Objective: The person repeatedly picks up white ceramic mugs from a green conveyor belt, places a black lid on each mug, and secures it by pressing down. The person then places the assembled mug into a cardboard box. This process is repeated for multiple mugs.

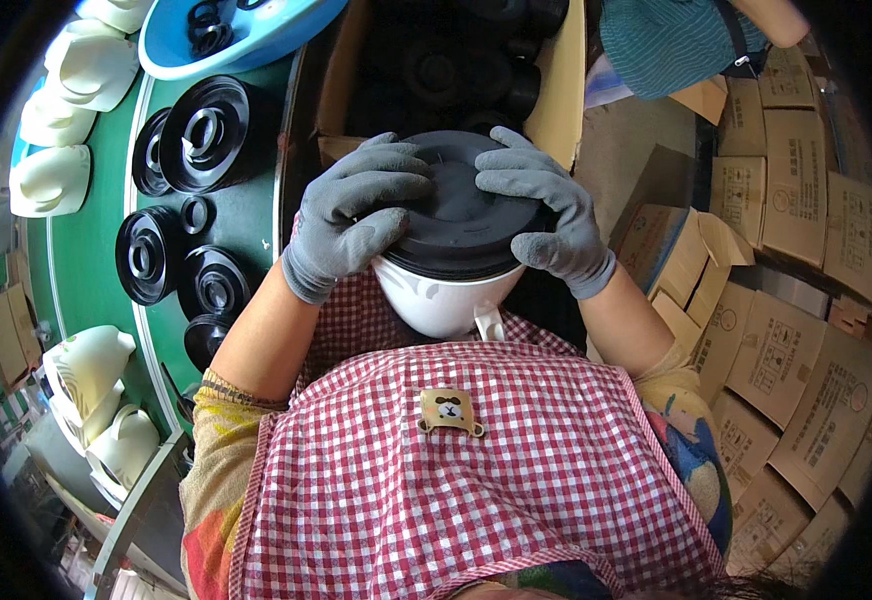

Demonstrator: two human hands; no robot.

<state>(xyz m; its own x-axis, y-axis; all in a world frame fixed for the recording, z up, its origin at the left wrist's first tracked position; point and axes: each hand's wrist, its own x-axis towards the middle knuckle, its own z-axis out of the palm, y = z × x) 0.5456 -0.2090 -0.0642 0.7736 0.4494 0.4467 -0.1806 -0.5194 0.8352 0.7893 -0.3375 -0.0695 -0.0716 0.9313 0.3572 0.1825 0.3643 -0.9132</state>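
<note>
A white rounded jug-like body (443, 300) with a small spout or handle stub sits against my lap, partly covered by the disc above it. Over its wide end lies a round black plastic cap (453, 210). From the left, my left hand (361, 210) in a grey glove curls its fingers over the cap's rim, the thumb pressing its near side. My right hand (556, 215), also gloved, grips the opposite edge, fingers on top and thumb low at the side. The undersides of both grips are hidden.
Several black round plastic parts (218, 283) lie on the green conveyor (96, 260) at left, beside a blue basin (246, 55) and white jug shells (51, 182). A cardboard box (559, 85) of black parts stands ahead. Cartons (806, 390) are stacked at right.
</note>
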